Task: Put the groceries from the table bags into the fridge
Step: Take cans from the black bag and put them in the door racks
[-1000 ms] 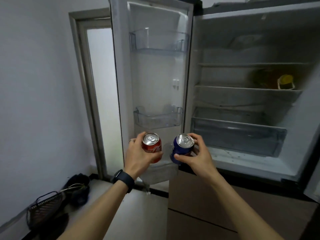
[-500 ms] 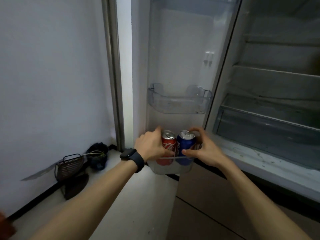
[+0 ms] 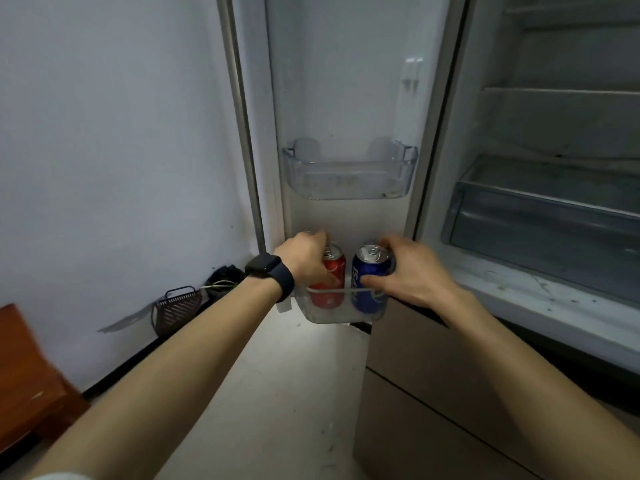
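A red soda can [image 3: 333, 268] and a blue soda can [image 3: 370, 271] stand upright side by side inside the clear bottom door bin [image 3: 341, 315] of the open fridge door. My left hand [image 3: 306, 259], with a dark watch on its wrist, wraps the red can from the left. My right hand [image 3: 410, 270] holds the blue can from the right, thumb across its front and fingers over its top rim. The lower halves of both cans show through the bin's wall.
An empty clear door bin [image 3: 349, 174] hangs above. The fridge interior with a crisper drawer [image 3: 540, 216] and shelves [image 3: 561, 93] lies to the right. A dark wire basket [image 3: 176, 308] sits on the floor by the wall, brown furniture [image 3: 24, 375] at far left.
Both hands carried the cans down from in front of the door into the bottom door bin. The view has moved closer and lower.
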The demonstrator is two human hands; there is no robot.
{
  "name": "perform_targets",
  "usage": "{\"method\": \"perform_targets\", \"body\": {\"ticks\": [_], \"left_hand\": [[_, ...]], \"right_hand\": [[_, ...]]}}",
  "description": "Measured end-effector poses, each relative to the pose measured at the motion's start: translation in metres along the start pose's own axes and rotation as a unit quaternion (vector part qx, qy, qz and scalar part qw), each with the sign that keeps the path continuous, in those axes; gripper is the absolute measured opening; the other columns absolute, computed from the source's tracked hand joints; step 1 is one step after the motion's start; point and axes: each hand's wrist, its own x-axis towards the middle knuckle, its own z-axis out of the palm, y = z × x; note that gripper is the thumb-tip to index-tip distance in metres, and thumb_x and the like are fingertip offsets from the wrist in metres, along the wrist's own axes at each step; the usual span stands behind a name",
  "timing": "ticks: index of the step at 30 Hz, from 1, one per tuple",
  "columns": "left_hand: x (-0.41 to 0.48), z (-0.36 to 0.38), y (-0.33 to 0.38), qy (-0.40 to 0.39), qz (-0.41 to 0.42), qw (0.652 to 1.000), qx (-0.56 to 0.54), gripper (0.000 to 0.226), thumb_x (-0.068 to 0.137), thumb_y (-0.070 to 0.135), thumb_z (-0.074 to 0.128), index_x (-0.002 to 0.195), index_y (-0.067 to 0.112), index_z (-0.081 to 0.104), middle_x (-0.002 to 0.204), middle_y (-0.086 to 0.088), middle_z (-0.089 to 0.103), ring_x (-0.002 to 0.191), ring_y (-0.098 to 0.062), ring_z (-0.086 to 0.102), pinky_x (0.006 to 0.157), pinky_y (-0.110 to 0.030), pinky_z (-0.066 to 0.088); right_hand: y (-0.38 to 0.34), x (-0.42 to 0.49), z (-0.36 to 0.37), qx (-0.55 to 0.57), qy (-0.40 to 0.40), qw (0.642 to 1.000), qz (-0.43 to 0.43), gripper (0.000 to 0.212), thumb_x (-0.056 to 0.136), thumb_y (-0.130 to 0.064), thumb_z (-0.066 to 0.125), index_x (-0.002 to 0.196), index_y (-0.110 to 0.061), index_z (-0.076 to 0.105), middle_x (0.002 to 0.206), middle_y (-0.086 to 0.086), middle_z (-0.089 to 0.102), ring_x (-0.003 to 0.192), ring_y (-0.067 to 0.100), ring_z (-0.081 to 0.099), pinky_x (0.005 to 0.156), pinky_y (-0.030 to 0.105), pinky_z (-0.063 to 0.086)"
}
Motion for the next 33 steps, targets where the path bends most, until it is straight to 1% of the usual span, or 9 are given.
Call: {"method": "perform_targets", "body": {"ticks": [4, 8, 14, 18, 22, 26, 28, 30, 33], "left_hand": [[-0.001, -0.001, 0.003, 0.011, -0.003, 0.999, -0.032, 0.069, 0.068, 0.045, 0.086, 0.123, 0.020, 0.055, 0.118, -0.002, 0.065, 0.100, -0.022, 0.063, 0.083, -0.039, 0.058], [-0.005, -0.003, 0.004, 0.004, -0.007, 0.998, -0.056, 0.072, 0.068, 0.039, 0.088, 0.128, 0.018, 0.055, 0.121, -0.003, 0.065, 0.105, -0.023, 0.063, 0.088, -0.038, 0.056], [-0.006, 0.001, 0.006, -0.013, 0.004, 0.999, -0.050, 0.076, 0.074, 0.030, 0.085, 0.137, 0.016, 0.045, 0.130, -0.008, 0.058, 0.112, -0.026, 0.058, 0.090, -0.039, 0.055], [-0.004, 0.000, 0.005, -0.012, 0.017, 0.999, -0.048, 0.088, 0.074, 0.034, 0.085, 0.146, 0.016, 0.038, 0.137, -0.009, 0.053, 0.119, -0.027, 0.056, 0.094, -0.038, 0.053], [-0.004, -0.003, -0.003, -0.006, 0.029, 0.997, -0.074, 0.087, 0.074, 0.039, 0.083, 0.146, 0.015, 0.040, 0.137, -0.007, 0.056, 0.119, -0.024, 0.057, 0.096, -0.039, 0.053], [-0.009, 0.002, -0.014, 0.024, 0.063, 0.994, -0.084, 0.071, 0.078, 0.041, 0.080, 0.138, 0.018, 0.050, 0.127, -0.002, 0.062, 0.111, -0.020, 0.061, 0.090, -0.032, 0.054], [-0.015, 0.009, -0.019, 0.058, 0.083, 0.991, -0.092, 0.066, 0.081, 0.045, 0.075, 0.137, 0.020, 0.051, 0.127, -0.001, 0.061, 0.113, -0.019, 0.060, 0.092, -0.033, 0.054], [-0.027, 0.020, -0.024, 0.122, 0.097, 0.981, -0.116, 0.060, 0.087, 0.045, 0.067, 0.140, 0.023, 0.048, 0.133, 0.002, 0.054, 0.118, -0.013, 0.054, 0.097, -0.026, 0.048], [-0.055, 0.045, -0.036, 0.203, 0.118, 0.958, -0.164, 0.050, 0.093, 0.039, 0.062, 0.139, 0.026, 0.049, 0.141, 0.006, 0.048, 0.127, -0.008, 0.045, 0.101, -0.020, 0.040]], "right_hand": [[0.000, 0.011, -0.005, -0.007, -0.029, 1.000, -0.004, 0.065, 0.069, -0.063, 0.077, 0.119, -0.024, 0.062, 0.112, 0.001, 0.070, 0.096, 0.022, 0.063, 0.074, 0.031, 0.047], [0.002, 0.014, -0.006, 0.034, -0.053, 0.998, -0.016, 0.070, 0.074, -0.054, 0.079, 0.133, -0.023, 0.057, 0.123, 0.001, 0.068, 0.107, 0.023, 0.064, 0.089, 0.041, 0.054], [0.004, 0.018, -0.003, 0.036, -0.074, 0.996, -0.021, 0.073, 0.076, -0.051, 0.077, 0.139, -0.025, 0.049, 0.130, 0.001, 0.064, 0.112, 0.024, 0.061, 0.093, 0.041, 0.052], [0.006, 0.014, 0.003, 0.049, -0.045, 0.998, -0.012, 0.092, 0.071, -0.055, 0.078, 0.148, -0.022, 0.040, 0.142, 0.004, 0.055, 0.125, 0.025, 0.054, 0.102, 0.042, 0.047], [0.008, 0.007, 0.006, 0.058, -0.019, 0.998, -0.009, 0.082, 0.073, -0.055, 0.076, 0.143, -0.024, 0.046, 0.133, 0.000, 0.062, 0.118, 0.022, 0.059, 0.095, 0.040, 0.052], [0.002, -0.007, 0.009, 0.099, 0.008, 0.995, 0.010, 0.072, 0.083, -0.039, 0.075, 0.146, -0.023, 0.044, 0.137, 0.001, 0.060, 0.123, 0.020, 0.056, 0.097, 0.030, 0.046], [-0.001, -0.020, 0.016, 0.131, 0.044, 0.990, 0.025, 0.069, 0.087, -0.036, 0.072, 0.147, -0.024, 0.042, 0.142, -0.001, 0.056, 0.128, 0.018, 0.051, 0.100, 0.028, 0.041], [-0.004, -0.038, 0.026, 0.172, 0.090, 0.979, 0.060, 0.065, 0.090, -0.037, 0.070, 0.148, -0.027, 0.042, 0.143, -0.007, 0.051, 0.132, 0.012, 0.044, 0.104, 0.030, 0.038], [-0.014, -0.078, 0.045, 0.219, 0.166, 0.958, 0.087, 0.050, 0.093, -0.033, 0.067, 0.140, -0.032, 0.050, 0.131, -0.017, 0.048, 0.125, -0.002, 0.040, 0.102, 0.025, 0.035]]}}
